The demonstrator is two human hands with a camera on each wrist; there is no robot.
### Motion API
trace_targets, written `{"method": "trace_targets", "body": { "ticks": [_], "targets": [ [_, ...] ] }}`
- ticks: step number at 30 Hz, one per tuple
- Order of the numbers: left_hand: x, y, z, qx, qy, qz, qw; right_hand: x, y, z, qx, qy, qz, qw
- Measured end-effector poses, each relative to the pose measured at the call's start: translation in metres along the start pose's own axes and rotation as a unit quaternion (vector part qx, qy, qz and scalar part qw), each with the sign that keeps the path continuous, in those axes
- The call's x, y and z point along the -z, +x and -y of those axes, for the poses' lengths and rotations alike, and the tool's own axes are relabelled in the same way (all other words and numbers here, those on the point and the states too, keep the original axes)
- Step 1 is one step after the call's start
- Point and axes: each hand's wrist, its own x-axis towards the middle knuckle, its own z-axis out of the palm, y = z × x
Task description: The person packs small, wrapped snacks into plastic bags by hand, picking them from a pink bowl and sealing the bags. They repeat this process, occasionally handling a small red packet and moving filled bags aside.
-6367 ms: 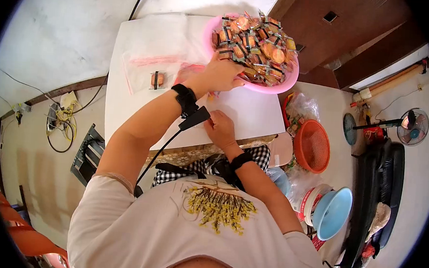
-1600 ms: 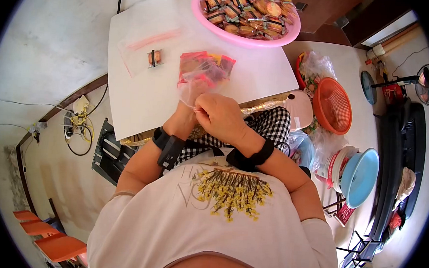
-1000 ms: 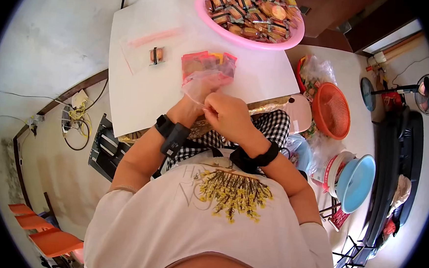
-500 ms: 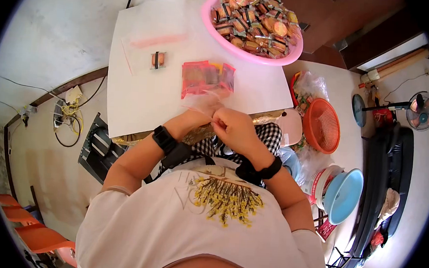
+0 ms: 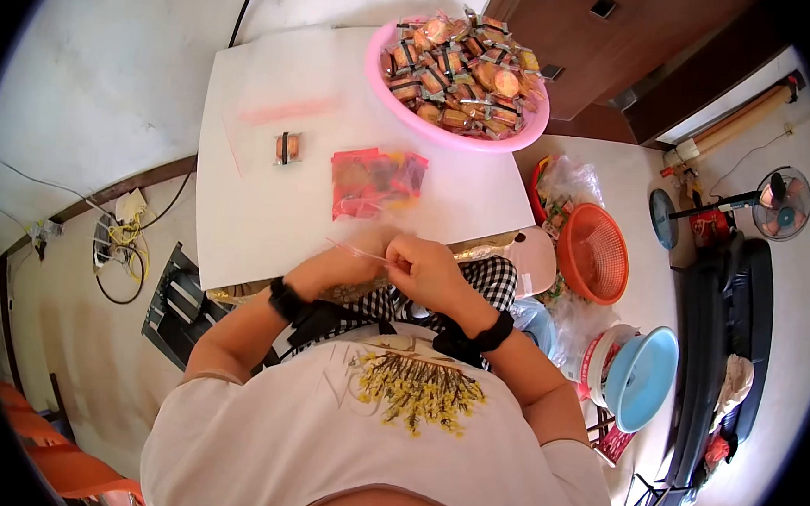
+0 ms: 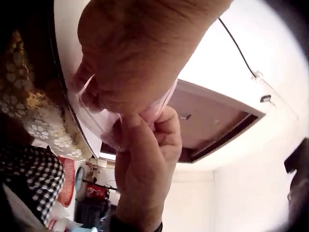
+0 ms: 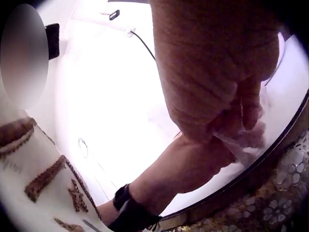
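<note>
Both hands meet at the near edge of the white table. My left hand and right hand pinch a thin clear zip bag between them. The left wrist view shows the left hand above the right hand, with the bag caught between their fingertips. In the right wrist view the bag hangs crumpled under the right hand. Just beyond the hands lies a pile of red-edged bags. A pink basin of wrapped snacks stands at the table's far right.
One wrapped snack lies on a clear bag at the table's left. Right of the table on the floor are an orange basket, a blue bowl and a fan. Cables lie at left.
The left hand came back from the basin to join the right. Both hands drew the clear bag from beside the red pile to the table's near edge.
</note>
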Motion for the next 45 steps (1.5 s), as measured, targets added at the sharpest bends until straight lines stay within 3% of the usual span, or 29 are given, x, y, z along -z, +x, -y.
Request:
{"method": "trace_targets", "body": {
  "ticks": [2,5,8,11,14,15,18,20,22,24,26,29,32,40,45],
  "targets": [
    [-0.002,-0.022,0.004,-0.036,0.188,0.020,0.981,-0.003,0.001,-0.010,-0.013,0.033,0.005,0.999],
    [0.006,-0.046,-0.022,-0.011,0.362,-0.003,0.932,-0.002,0.003,-0.015,-0.045,0.069,0.031,0.996],
    [0.023,-0.064,-0.021,-0.031,0.467,-0.086,0.880,-0.008,0.006,-0.023,-0.037,0.087,0.061,0.994],
    [0.043,-0.073,-0.042,0.031,0.523,-0.022,0.852,-0.014,0.013,-0.019,-0.051,0.114,0.097,0.987],
    [0.076,-0.061,-0.083,0.070,0.391,0.077,0.915,-0.018,0.022,-0.026,-0.019,0.106,0.131,0.985],
    [0.085,-0.052,-0.090,0.004,0.342,0.012,0.939,-0.018,0.026,-0.027,-0.005,0.089,0.127,0.988],
    [0.109,-0.003,-0.097,-0.040,0.385,-0.076,0.919,-0.015,0.039,-0.041,0.046,0.097,0.138,0.985],
    [0.125,0.045,-0.087,-0.114,0.346,-0.097,0.926,-0.009,0.047,-0.044,-0.033,0.178,0.150,0.972],
    [0.137,0.102,-0.079,-0.114,0.237,-0.077,0.962,-0.010,0.053,-0.057,-0.070,0.246,0.143,0.956],
    [0.150,0.161,-0.054,-0.159,0.255,-0.041,0.953,-0.022,0.054,-0.086,-0.066,0.302,0.118,0.944],
    [0.154,0.216,-0.024,-0.154,0.279,-0.054,0.946,-0.022,0.053,-0.090,-0.059,0.304,0.108,0.945],
    [0.153,0.269,-0.032,0.133,0.172,0.017,0.976,-0.021,0.049,-0.089,-0.053,0.299,0.108,0.947],
    [0.150,0.307,-0.019,0.229,0.154,0.004,0.961,-0.017,0.048,-0.086,-0.054,0.295,0.116,0.947],
    [0.149,0.332,0.001,0.282,0.102,-0.064,0.952,-0.015,0.047,-0.085,-0.066,0.332,0.118,0.934],
    [0.153,0.319,-0.002,0.268,0.061,-0.102,0.956,-0.020,0.045,-0.088,-0.059,0.323,0.106,0.939]
  ]
}}
